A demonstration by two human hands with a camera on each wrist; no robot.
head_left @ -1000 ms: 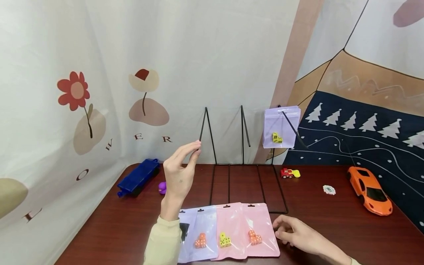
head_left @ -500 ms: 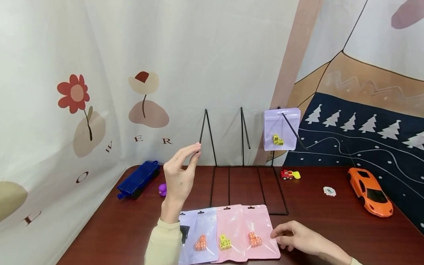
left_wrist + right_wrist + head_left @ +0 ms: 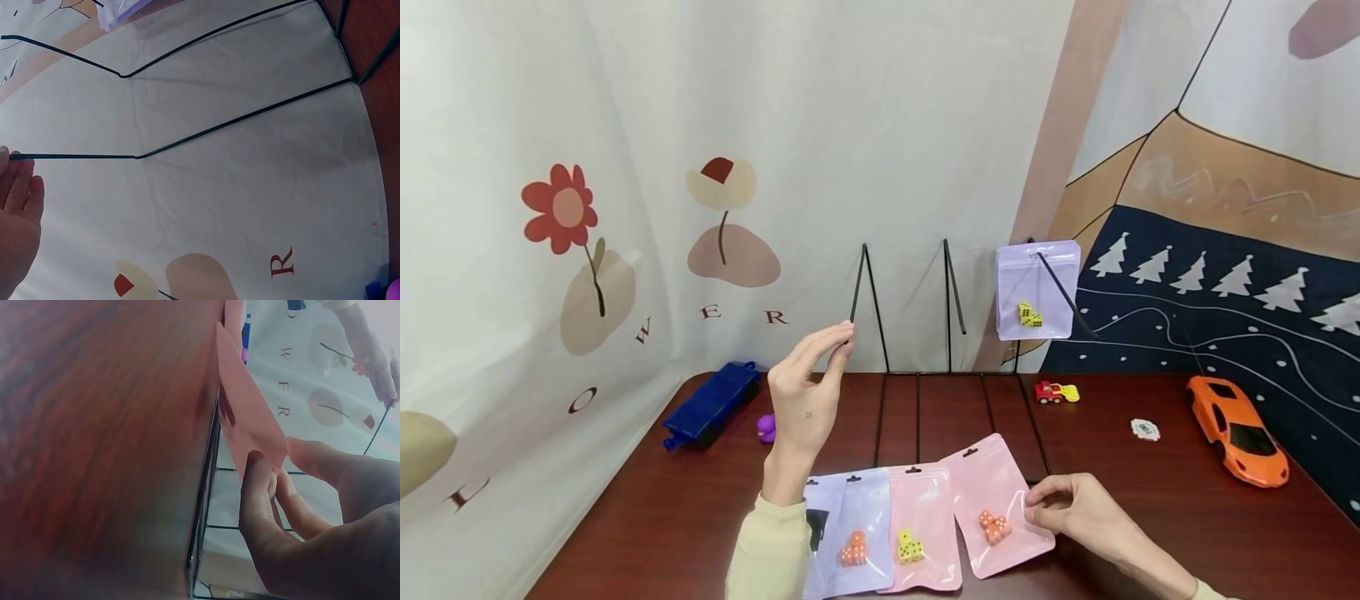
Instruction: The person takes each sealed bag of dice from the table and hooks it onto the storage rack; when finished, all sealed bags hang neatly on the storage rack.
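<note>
My left hand (image 3: 805, 392) is raised and pinches the end of the left prong (image 3: 75, 156) of a black wire rack (image 3: 948, 308). At the lower right, my right hand (image 3: 1082, 512) pinches the right edge of a pink zip bag (image 3: 977, 475) holding orange dice. That bag is turned askew, its held side lifted in the right wrist view. Beside it lie a pink bag (image 3: 921, 504) with yellow dice and a lilac bag (image 3: 871, 504) with orange dice. Another lilac bag (image 3: 825, 498) is partly hidden by my left arm. A lilac bag (image 3: 1022, 275) with yellow dice hangs on the right prong.
A blue plastic toy (image 3: 715, 404) and a purple duck (image 3: 766, 428) stand at the left. Toward the right are a small red-and-yellow truck (image 3: 1055, 392), a white chip (image 3: 1145, 429) and an orange toy car (image 3: 1240, 433). A printed curtain (image 3: 820, 125) backs the table.
My right hand has moved from beside the rightmost pink bag to grip its edge, and has drawn it right and turned it away from the row. The left hand stays at the prong.
</note>
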